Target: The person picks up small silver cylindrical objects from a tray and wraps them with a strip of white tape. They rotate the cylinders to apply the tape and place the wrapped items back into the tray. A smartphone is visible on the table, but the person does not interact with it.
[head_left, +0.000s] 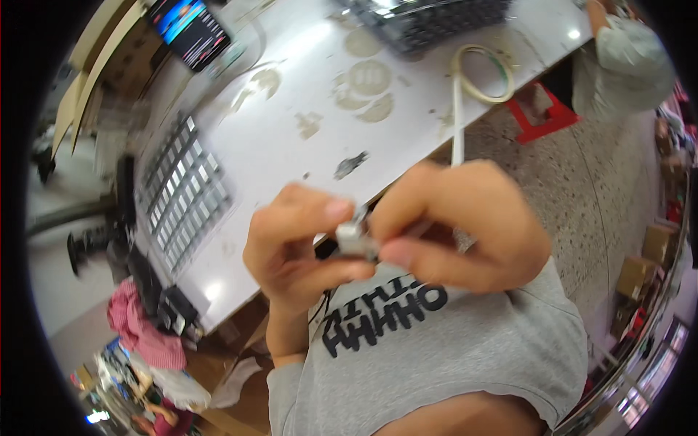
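In front of my chest, my left hand (291, 243) holds a small whitish-grey part (352, 237) between thumb and fingertips. It looks blocky, and blur hides its finer shape. My right hand (476, 225) is closed, with thumb and forefinger pinched at the right end of the same part. Anything else inside those right fingers is covered. Beyond the hands, on the white table (291, 160), lies a small dark grey scrap (352, 166).
A tray of grey rectangular pieces (182, 192) lies left. A phone (190, 33) is at the far left, a black tray (436, 25) at the back. A tape roll (465, 91) sits by the table's right edge, near a red stool (542, 116) and another person (624, 65).
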A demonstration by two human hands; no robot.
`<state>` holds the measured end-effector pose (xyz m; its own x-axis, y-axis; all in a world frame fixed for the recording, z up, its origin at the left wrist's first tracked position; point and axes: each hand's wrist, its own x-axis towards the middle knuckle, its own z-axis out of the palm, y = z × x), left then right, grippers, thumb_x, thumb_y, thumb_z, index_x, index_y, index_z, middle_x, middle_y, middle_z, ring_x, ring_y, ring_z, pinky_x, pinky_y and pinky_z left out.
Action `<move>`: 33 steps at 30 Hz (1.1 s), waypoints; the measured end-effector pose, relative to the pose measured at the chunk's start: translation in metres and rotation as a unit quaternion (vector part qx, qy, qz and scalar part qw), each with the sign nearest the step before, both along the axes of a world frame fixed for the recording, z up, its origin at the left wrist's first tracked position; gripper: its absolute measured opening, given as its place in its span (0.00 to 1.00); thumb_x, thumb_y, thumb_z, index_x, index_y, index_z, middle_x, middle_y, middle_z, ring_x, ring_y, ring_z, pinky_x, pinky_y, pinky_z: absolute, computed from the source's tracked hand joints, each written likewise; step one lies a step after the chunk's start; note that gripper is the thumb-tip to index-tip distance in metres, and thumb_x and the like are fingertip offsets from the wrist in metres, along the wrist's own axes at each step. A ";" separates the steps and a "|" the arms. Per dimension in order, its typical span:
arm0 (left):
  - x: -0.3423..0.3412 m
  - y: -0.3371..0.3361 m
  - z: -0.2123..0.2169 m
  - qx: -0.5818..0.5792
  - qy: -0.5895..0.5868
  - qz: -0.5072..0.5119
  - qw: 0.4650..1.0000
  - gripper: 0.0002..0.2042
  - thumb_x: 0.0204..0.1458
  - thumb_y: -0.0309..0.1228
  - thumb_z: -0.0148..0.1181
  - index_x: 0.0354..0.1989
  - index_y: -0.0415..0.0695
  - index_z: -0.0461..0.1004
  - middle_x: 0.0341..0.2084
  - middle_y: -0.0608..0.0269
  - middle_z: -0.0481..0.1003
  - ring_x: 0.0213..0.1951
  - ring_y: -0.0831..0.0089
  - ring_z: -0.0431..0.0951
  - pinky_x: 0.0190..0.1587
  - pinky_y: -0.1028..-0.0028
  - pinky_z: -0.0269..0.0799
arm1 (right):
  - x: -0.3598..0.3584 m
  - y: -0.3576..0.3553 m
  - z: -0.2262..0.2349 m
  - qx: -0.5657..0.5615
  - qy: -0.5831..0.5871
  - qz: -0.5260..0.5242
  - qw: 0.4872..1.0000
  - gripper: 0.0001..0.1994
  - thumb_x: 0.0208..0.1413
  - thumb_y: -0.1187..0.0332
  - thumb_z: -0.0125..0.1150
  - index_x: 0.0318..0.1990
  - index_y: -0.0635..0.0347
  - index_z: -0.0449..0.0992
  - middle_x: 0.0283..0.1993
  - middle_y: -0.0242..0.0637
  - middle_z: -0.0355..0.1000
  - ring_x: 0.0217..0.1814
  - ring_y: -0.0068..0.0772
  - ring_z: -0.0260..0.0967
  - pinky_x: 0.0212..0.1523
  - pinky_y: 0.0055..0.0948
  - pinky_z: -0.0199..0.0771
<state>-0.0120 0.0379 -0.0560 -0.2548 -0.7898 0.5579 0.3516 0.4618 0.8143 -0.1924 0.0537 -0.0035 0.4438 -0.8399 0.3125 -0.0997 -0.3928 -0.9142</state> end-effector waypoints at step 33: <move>0.056 0.002 0.018 0.047 0.191 -0.254 0.947 0.21 0.34 0.22 0.66 0.38 0.41 0.63 0.23 0.53 0.70 0.20 0.70 0.73 0.21 0.79 0.75 | -0.039 0.029 -0.083 -0.101 0.131 -0.411 0.897 0.11 0.49 0.77 0.50 0.42 0.62 0.64 0.32 0.38 0.61 0.27 0.27 0.61 0.28 0.24 0.63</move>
